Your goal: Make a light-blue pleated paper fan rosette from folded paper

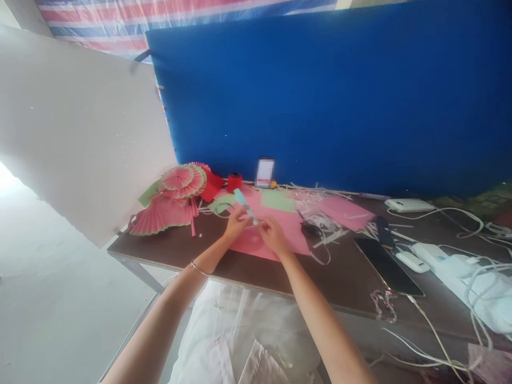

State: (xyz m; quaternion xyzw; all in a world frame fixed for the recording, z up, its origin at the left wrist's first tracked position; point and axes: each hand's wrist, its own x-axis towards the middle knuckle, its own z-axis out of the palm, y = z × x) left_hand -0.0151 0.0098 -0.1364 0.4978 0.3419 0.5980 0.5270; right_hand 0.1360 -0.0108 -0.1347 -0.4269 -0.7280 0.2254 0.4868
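Above a pink paper sheet (288,232) on the dark table, my left hand (237,224) has its fingers closed around a slim light-blue stick-like object (240,197), perhaps a pen or a cutter; its kind is not clear. The object slants, with its blue end up and away from me and its paler end toward my right hand (272,236). The fingers of my right hand are pinched together at that lower end; whatever they grip is too small to make out. Pale green paper (278,200) lies on the pink sheet just beyond my hands.
Pleated pink-and-green paper fans (182,184) are piled at the left. A red spool (234,182) stands at the back. Paper strips (316,205), black tape (311,230), a phone (388,266) and a cabled power strip (452,272) lie rightward. A blue panel (320,101) bounds the table's rear.
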